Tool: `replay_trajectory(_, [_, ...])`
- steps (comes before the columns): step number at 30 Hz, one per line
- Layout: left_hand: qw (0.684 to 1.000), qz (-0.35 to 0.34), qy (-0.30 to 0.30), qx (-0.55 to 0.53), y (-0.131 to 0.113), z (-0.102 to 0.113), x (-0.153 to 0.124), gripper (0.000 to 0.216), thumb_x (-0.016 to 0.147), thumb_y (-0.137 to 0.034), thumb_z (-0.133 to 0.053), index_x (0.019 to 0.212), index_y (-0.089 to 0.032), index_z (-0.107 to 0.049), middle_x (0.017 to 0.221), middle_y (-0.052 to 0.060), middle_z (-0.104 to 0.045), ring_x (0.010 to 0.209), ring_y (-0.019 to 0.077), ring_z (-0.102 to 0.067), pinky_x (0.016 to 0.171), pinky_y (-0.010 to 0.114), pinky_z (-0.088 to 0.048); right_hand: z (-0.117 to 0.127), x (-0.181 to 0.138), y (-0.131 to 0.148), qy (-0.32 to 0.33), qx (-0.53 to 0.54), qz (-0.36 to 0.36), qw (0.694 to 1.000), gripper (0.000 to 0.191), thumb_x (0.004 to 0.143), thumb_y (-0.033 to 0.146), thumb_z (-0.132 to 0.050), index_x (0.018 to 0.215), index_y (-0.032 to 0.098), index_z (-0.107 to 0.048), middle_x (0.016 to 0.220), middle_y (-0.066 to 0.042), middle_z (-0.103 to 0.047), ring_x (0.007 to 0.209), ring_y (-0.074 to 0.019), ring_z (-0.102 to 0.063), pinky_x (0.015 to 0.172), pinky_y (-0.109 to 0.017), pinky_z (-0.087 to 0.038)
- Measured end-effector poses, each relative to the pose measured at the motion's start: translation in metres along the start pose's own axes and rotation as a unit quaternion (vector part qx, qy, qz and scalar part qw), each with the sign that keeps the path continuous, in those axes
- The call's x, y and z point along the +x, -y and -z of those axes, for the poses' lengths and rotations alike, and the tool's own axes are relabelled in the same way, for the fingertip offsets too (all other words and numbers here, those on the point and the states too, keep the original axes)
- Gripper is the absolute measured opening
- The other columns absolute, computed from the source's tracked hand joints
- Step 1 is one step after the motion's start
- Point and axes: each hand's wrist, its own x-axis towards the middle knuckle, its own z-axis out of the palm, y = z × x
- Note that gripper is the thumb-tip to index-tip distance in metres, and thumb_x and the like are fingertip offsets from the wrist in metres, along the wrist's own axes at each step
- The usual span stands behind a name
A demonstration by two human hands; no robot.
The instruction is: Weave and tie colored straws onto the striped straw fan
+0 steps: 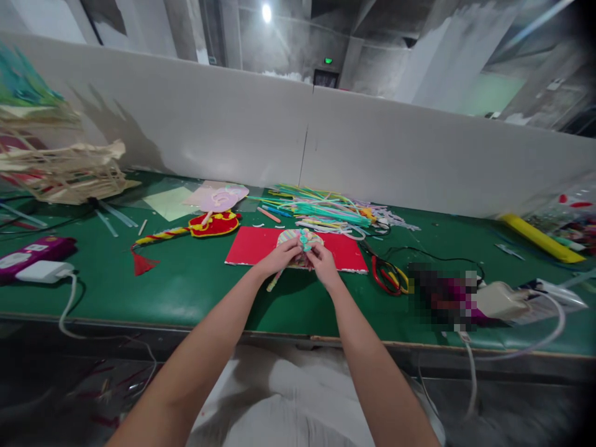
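Observation:
Close together over a red board, my left hand and my right hand pinch a small teal ornament that looks made of pipe cleaner. It sits against a pale striped fan-shaped piece, whose wrapped handle slants out below my left hand. The fingers of both hands are closed and partly cover the ornament. How it joins the fan cannot be made out. Red-handled scissors lie to the right of the board.
Behind the board is a pile of coloured pipe cleaners. To the left lie a red and yellow fan with a tassel and a lilac paper fan. Power strips with cables flank both sides. A white partition backs the green table.

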Motion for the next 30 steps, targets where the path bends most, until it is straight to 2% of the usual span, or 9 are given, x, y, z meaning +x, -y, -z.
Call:
replay_trajectory(2, [1.000,-0.003,-0.008,0.018,0.001,0.000,0.001,0.022,0.080,-0.036,-0.040,0.072,-0.016,-0.041,0.059,-0.004,-0.039,0.054,0.0077,-0.039,0.053,0.020,-0.035,0.000,0.000,0.001,-0.005,0.006,-0.002,1.000,0.024,0.069,0.043,-0.056,0.073,0.021,-0.048,0.053,0.005,-0.046,0.043,-0.0094,-0.042,0.040,-0.022,-0.035])
replay_trajectory(4, [0.997,-0.016,-0.043,0.054,0.001,-0.001,0.001,0.022,0.081,-0.036,-0.040,0.077,-0.015,-0.043,0.062,-0.004,-0.041,0.055,0.0081,-0.040,0.054,0.020,-0.036,0.000,0.000,0.002,-0.014,0.020,-0.006,1.000,0.025,0.069,0.043,-0.057,0.071,0.020,-0.046,0.054,0.005,-0.047,0.043,-0.0094,-0.044,0.039,-0.022,-0.034])
replay_trajectory(8, [0.977,-0.066,-0.111,0.170,0.001,0.000,-0.001,0.018,0.083,-0.030,-0.040,0.090,-0.016,-0.048,0.083,0.002,-0.053,0.075,0.0122,-0.049,0.068,0.023,-0.040,0.000,0.001,0.000,-0.051,0.024,-0.012,0.998,0.027,0.067,0.045,-0.057,0.072,0.020,-0.046,0.056,0.004,-0.048,0.043,-0.0098,-0.045,0.038,-0.023,-0.035])
replay_trajectory(11, [0.962,-0.074,-0.078,0.252,-0.001,0.001,-0.003,0.019,0.083,-0.028,-0.039,0.096,-0.018,-0.049,0.092,0.004,-0.055,0.085,0.0151,-0.050,0.075,0.026,-0.039,0.001,0.002,-0.005,-0.059,-0.001,-0.003,0.998,0.027,0.068,0.045,-0.055,0.076,0.020,-0.048,0.059,0.004,-0.049,0.042,-0.0097,-0.044,0.038,-0.023,-0.035])
replay_trajectory(15, [0.948,-0.069,-0.053,0.305,-0.003,0.001,-0.005,0.019,0.083,-0.029,-0.041,0.095,-0.018,-0.050,0.093,0.006,-0.056,0.087,0.0171,-0.051,0.074,0.027,-0.039,0.001,0.002,-0.008,-0.037,-0.026,0.016,0.999,0.025,0.071,0.045,-0.054,0.076,0.021,-0.050,0.057,0.004,-0.047,0.041,-0.0092,-0.042,0.038,-0.023,-0.035])
replay_trajectory(24, [0.942,-0.070,-0.042,0.325,-0.007,0.001,-0.006,0.021,0.086,-0.029,-0.033,0.091,-0.018,-0.050,0.088,0.004,-0.056,0.081,0.0147,-0.050,0.069,0.023,-0.039,-0.001,0.000,-0.003,-0.006,0.001,0.007,1.000,0.028,0.070,0.047,-0.055,0.077,0.020,-0.051,0.055,0.003,-0.049,0.042,-0.0103,-0.045,0.038,-0.024,-0.037])
replay_trajectory(30, [0.932,-0.081,-0.051,0.350,-0.003,-0.001,-0.005,0.025,0.087,-0.028,-0.030,0.092,-0.017,-0.053,0.091,0.007,-0.057,0.084,0.0155,-0.051,0.072,0.023,-0.039,-0.001,-0.001,0.001,-0.005,0.007,0.006,1.000,0.030,0.070,0.049,-0.054,0.075,0.021,-0.050,0.052,0.004,-0.049,0.039,-0.0101,-0.043,0.040,-0.025,-0.037])
